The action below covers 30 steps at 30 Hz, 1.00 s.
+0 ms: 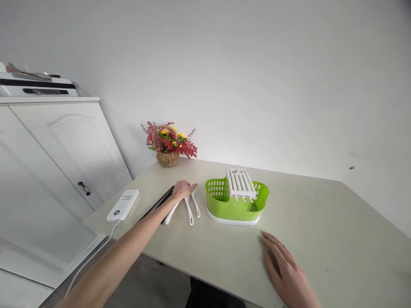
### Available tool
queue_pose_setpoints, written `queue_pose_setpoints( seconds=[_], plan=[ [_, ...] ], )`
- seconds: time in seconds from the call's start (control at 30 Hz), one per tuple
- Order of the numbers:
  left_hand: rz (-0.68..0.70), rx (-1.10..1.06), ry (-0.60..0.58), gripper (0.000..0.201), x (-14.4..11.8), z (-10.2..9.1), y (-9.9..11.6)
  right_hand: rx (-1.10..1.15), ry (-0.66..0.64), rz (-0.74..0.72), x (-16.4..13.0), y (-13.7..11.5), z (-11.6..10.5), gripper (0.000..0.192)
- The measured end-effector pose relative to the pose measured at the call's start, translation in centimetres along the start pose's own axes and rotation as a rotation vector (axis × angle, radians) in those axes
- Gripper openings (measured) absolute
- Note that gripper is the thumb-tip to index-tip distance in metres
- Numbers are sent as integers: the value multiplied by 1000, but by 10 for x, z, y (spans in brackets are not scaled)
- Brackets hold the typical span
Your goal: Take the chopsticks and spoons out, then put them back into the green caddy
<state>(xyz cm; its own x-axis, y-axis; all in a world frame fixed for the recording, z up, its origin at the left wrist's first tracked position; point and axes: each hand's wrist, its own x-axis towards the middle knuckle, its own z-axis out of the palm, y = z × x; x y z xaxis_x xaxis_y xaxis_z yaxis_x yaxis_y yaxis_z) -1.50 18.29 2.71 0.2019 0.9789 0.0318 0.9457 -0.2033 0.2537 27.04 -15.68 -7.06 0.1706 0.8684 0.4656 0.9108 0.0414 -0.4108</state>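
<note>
A small cluster of white spoons (189, 205) is seen lying on the pale table (321, 222) just left of centre in the frame, their handles fanned toward the lower edge. Their bowl ends are covered by the left hand (182, 189), which is laid over them with fingers curled down onto them; whether any spoon is actually pinched cannot be told. Dark chopsticks (156, 205) are laid just beside the spoons, to their left, running under the same wrist. Just to the right of the spoons, close but apart, a green cutlery drainer (224, 203) is set on a white base, with a white slotted insert (240, 184) resting across its top. The right hand (282, 267) is placed flat on the table at the lower right of the frame, fingers stretched out and nothing held. Further left, near the table edge, a white power bank (123, 205) with a cable is seen. A flower basket (168, 147) is placed against the wall above centre-left, and a white cabinet (48, 171) fills the left side.
</note>
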Motion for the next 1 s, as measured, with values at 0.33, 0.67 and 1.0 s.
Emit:
queue_pose_setpoints(
  seconds=[0.33,0.67,1.0],
  plan=[
    [-58,40,67,62,-15,7,6,27,-49,40,-2,0,-2,38],
    [-78,67,114,59,-22,12,8,37,-41,51,-2,1,1,39],
    [-15,160,107,58,-21,15,14,53,-26,50,-1,0,-1,39]
  ],
)
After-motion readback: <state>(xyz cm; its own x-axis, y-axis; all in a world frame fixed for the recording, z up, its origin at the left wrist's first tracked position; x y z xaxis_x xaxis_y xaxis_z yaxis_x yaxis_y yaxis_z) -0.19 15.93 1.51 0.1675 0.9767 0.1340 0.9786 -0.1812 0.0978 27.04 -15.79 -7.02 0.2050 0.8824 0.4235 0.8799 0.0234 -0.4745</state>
